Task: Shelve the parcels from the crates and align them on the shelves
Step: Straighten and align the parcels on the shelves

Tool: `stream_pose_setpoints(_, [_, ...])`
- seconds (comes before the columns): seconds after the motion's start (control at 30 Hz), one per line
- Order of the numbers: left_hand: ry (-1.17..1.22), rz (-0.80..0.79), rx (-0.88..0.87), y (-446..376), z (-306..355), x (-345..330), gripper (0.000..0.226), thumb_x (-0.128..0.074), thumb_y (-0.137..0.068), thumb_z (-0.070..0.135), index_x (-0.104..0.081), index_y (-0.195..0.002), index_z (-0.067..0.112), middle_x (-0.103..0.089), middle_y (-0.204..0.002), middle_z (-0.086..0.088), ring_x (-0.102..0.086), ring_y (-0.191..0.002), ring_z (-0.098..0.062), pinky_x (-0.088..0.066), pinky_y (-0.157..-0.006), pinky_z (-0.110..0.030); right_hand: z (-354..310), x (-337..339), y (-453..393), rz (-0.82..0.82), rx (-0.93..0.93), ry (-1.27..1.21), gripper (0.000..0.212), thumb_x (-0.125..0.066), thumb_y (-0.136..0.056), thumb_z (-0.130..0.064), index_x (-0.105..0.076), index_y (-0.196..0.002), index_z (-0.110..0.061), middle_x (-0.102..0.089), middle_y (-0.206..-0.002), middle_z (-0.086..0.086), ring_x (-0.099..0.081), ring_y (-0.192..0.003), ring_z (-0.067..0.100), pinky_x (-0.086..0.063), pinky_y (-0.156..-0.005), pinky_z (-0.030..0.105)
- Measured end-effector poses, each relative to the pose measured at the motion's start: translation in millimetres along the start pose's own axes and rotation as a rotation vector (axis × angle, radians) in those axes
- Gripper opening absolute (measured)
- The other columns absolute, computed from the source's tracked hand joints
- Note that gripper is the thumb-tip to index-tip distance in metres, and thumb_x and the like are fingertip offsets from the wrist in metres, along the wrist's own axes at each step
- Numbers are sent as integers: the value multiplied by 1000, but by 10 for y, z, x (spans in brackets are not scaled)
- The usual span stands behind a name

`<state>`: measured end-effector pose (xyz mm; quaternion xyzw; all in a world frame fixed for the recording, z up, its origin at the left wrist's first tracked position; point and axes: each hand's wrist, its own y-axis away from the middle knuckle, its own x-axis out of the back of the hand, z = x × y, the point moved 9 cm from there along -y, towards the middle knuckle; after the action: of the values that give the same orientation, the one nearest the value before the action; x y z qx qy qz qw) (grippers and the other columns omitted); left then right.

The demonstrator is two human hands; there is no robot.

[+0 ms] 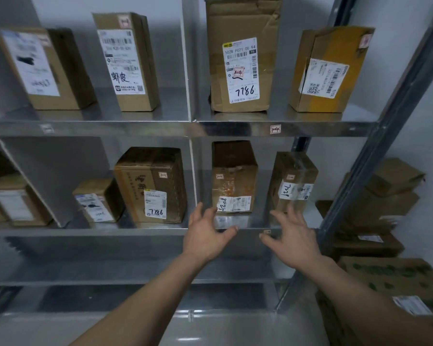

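Before the lower shelf (pixel 140 231), both hands reach forward, apart, fingers spread and relaxed, gripping nothing. Left hand (pixel 205 239): fingertips lie at the lower left corner of the middle parcel (pixel 234 182); contact cannot be confirmed. Right hand (pixel 294 242): fingers lie just below the tilted parcel (pixel 293 182), which stands to the right of the middle parcel, apart from it. Both parcels stand on the lower shelf, right bay, labels facing out. Left bay of the same shelf: a large parcel marked 7786 (pixel 151 186), with a small parcel (pixel 98 199) just beside it on its left. Upper shelf (pixel 235 128): four upright parcels, including a tall one marked 7786 (pixel 240 56) and a dented one (pixel 329 71) at the right. Right of the rack post (pixel 375 156): stacked boxes (pixel 375 213), with a printed carton (pixel 395 283) nearer the camera.
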<state>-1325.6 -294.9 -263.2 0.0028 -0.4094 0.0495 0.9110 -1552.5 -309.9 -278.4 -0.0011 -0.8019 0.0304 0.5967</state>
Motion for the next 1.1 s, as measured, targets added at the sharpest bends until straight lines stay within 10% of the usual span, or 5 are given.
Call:
stream_pose_setpoints(0.43, [10, 117, 85, 553, -429, 535, 82, -69, -80, 59, -41, -148, 24, -13, -166, -2, -17, -152, -22, -29, -118, -39, -512, 39, 418, -10, 92, -103, 79, -63, -80, -60, -32, -146, -30, -46, -147, -1, -39, -140, 25, -49, -100, 49])
stream_pose_setpoints(1.1, [35, 64, 34, -8, -1921, 1778, 97, -74, -74, 59, -31, -153, 23, -14, -165, -6, -19, -150, -25, -28, -119, -42, -2351, -378, 274, 48, -70, -136, 92, -72, -84, -49, -18, -156, -32, -42, -149, 8, -56, -124, 28, -51, -96, 39])
